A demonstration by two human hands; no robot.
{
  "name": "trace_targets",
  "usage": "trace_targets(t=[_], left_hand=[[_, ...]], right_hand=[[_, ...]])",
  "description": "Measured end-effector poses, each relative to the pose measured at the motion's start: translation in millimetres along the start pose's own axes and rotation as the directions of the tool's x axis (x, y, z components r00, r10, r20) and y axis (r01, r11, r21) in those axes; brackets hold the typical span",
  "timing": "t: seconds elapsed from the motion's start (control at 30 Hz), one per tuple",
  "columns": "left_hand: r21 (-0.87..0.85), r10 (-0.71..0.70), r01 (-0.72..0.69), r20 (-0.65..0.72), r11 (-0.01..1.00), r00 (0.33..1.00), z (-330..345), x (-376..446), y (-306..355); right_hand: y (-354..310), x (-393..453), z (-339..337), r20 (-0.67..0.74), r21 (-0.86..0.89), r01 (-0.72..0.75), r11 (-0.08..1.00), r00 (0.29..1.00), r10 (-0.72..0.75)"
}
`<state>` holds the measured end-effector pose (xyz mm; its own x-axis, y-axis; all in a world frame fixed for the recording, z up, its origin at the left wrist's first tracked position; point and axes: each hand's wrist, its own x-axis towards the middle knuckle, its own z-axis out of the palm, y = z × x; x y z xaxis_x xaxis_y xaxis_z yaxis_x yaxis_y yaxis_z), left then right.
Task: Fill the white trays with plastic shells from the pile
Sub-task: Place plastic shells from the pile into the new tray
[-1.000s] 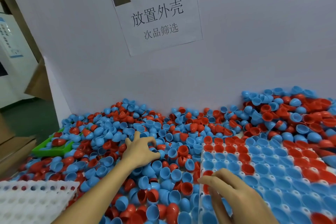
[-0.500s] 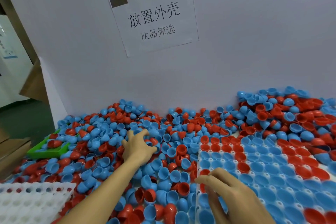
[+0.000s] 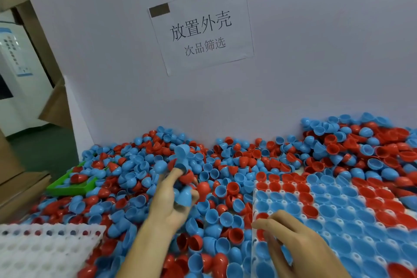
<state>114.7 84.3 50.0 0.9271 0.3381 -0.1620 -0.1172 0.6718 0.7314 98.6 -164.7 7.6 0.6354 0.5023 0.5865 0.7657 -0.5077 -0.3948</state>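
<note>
Seen from the head camera, the only view, a pile of plastic shells (image 3: 225, 176), blue and red half-domes, spreads across the lower half of the frame against a pale wall bearing a paper sign (image 3: 200, 27). The left hand (image 3: 173, 201), at lower centre, is raised above the pile with fingers curled round a bunch of blue shells (image 3: 184, 196); more shells cap its fingertips, though blur makes the count unclear. The right hand (image 3: 293, 239), at lower right, rests on the near left edge of a filled white tray (image 3: 256, 194), fingers loosely bent; it appears to steady the tray, and whether it pinches anything cannot be told. That tray's pockets mostly hold shells already. A second white tray (image 3: 45, 253), its pockets showing empty, lies at lower left. A green tray (image 3: 67, 187) sits half buried at mid left. The loaded left hand hangs between the two trays, the open pockets lying down and left of it, nearer than to the right hand
</note>
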Motion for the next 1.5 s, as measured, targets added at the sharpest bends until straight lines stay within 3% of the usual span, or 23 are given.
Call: trace_targets(t=[0.13, 0.37, 0.53, 0.87, 1.03, 1.23, 1.5], left_hand=[[-0.040, -0.027, 0.030, 0.072, 0.999, 0.997, 12.6, -26.5, -34.8], [0.205, 0.127, -0.114, -0.053, 0.972, 0.991, 7.3, -39.1, -64.0], [0.281, 0.171, -0.153, -0.040, 0.947, 0.984, 5.5, -43.2, -66.5], [0.452, 0.179, -0.218, 0.128, 0.865, 0.975, 5.0, -45.5, -72.0], [0.515, 0.153, -0.243, 0.210, 0.822, 0.966, 5.2, -48.0, -72.4], [0.555, 0.116, -0.264, 0.288, 0.789, 0.951, 6.3, -48.5, -70.8], [0.428, 0.043, -0.114, 0.172, 0.897, 0.984, 2.6, -45.6, -67.2]], right_hand=[[-0.1, -0.4, 2.3, -0.019, 0.007, 0.001, 1.000, 1.000, -0.001], [1.9, -1.5, 7.2, -0.084, 0.111, -0.078, 0.991, 0.993, 0.087], [0.4, -2.8, 11.2, -0.113, 0.120, -0.047, 0.992, 0.992, 0.061], [-10.3, -0.4, 7.2, -0.308, 0.166, -0.020, 0.986, 0.949, 0.071], [-9.4, -1.8, 8.6, -0.236, 0.174, -0.007, 0.985, 0.971, 0.048], [-6.2, -1.0, 14.6, -0.235, 0.159, -0.044, 0.986, 0.969, 0.081], [-0.4, -2.4, 17.5, -0.261, 0.132, -0.106, 0.986, 0.955, 0.138]])
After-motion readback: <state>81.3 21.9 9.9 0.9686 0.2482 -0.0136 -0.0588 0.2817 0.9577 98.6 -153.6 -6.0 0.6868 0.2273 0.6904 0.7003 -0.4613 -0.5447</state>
